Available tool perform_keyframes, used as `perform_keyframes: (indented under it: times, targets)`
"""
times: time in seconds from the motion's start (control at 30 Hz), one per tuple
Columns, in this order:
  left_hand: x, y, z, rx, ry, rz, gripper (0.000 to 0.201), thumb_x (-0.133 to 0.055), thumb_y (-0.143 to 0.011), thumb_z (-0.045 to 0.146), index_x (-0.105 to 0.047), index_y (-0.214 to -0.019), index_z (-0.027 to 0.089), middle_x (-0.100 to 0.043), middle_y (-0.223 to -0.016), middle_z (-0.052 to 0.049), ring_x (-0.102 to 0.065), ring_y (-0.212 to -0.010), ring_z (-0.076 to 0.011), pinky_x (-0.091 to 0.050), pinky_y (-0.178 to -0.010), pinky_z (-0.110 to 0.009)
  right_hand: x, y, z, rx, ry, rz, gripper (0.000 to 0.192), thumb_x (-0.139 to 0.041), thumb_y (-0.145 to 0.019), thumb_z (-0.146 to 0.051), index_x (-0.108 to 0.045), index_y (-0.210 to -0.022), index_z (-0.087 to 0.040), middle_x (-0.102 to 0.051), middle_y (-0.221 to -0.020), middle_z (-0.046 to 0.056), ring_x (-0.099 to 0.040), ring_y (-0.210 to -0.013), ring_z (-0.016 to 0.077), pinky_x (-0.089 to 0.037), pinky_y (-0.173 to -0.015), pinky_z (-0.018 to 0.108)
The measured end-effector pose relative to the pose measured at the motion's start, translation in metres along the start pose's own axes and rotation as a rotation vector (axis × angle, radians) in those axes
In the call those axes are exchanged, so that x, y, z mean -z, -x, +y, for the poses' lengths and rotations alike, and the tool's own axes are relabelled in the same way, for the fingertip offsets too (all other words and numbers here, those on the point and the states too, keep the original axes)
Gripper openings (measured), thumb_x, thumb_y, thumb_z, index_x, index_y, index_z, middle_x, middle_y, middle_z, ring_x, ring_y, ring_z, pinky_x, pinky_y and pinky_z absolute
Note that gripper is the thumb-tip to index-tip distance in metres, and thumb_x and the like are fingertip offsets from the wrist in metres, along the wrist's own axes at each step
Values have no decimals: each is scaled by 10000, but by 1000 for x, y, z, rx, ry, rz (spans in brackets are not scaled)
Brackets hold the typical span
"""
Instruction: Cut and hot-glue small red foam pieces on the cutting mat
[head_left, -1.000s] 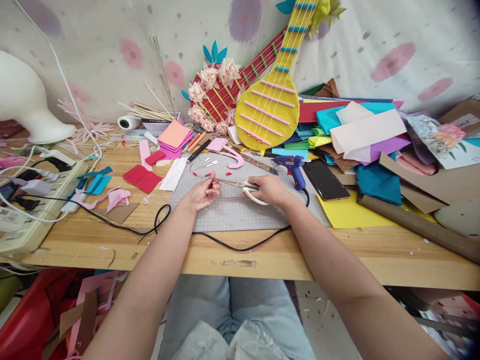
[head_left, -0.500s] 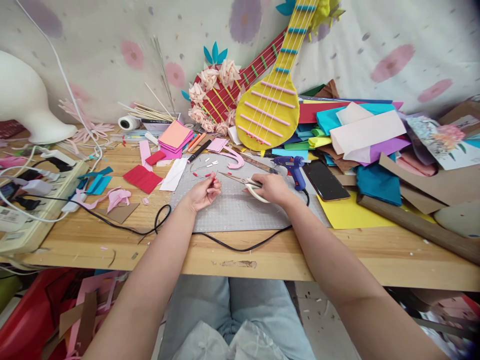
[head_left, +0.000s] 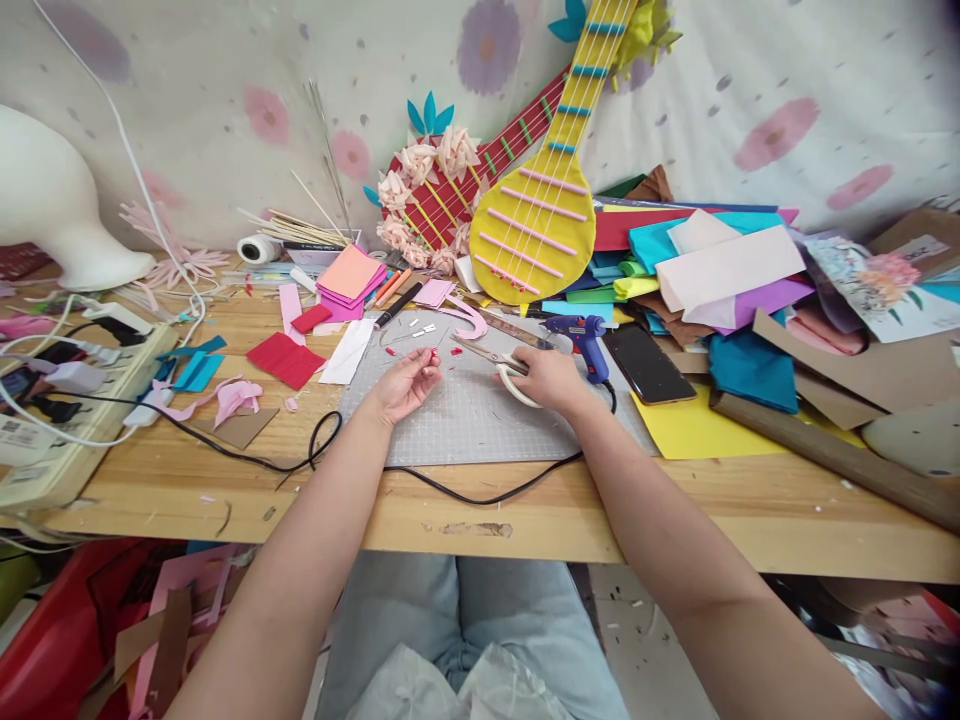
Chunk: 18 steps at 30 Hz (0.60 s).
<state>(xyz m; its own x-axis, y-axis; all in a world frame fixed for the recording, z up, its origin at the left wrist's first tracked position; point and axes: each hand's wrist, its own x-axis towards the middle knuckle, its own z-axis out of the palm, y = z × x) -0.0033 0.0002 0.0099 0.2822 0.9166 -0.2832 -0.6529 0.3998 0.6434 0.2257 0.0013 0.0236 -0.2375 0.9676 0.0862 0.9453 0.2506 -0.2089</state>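
My right hand (head_left: 549, 377) grips a pair of scissors (head_left: 491, 358) with white handles, its blades pointing left toward my other hand. My left hand (head_left: 409, 385) pinches a small red piece (head_left: 435, 354) between thumb and fingertips; its exact kind is too small to tell. Both hands are above a grey cutting mat (head_left: 465, 430) with a printed grid. Small red scraps (head_left: 456, 352) and white bits (head_left: 424, 329) lie on the mat just beyond the hands. A curved pink strip (head_left: 469, 320) rests at the mat's far edge.
A blue glue gun (head_left: 590, 345) and a black phone (head_left: 651, 362) lie right of the mat. A yellow paper lute (head_left: 536, 230) leans at the back. Folded papers (head_left: 727, 270) pile up at right. A black cord (head_left: 480, 498) crosses the front; a power strip (head_left: 82, 420) sits left.
The scissors and my right hand have shifted slightly right, away from my left hand. A red bit now shows at my left fingertips, and the red scraps on the mat look differently placed.
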Motion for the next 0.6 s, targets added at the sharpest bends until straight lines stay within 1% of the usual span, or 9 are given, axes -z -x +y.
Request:
perform_keyframes:
  times: [0.13,0.6]
  targets:
    - [0,-1,0,-6,40,-2,184,-408,-846,68,-545,-725,93,-538,-679,-15,-496,-521,-8,-531,-579,-138,1,5,-6,117,-61,-27,458,-443,-732,-642,-579,-729,-204,-643,-726,42,-528,-660,163,-237,-535,254]
    - [5,-3,0,66,92,-80,240,-380,-865,94,-557,-705,74,-499,-667,-20,-453,-495,-5,-536,-584,-147,-4,3,-6,174,-118,-44,453,-456,-721,-654,-587,-728,-220,-607,-655,18,-464,-592,137,-226,-525,245]
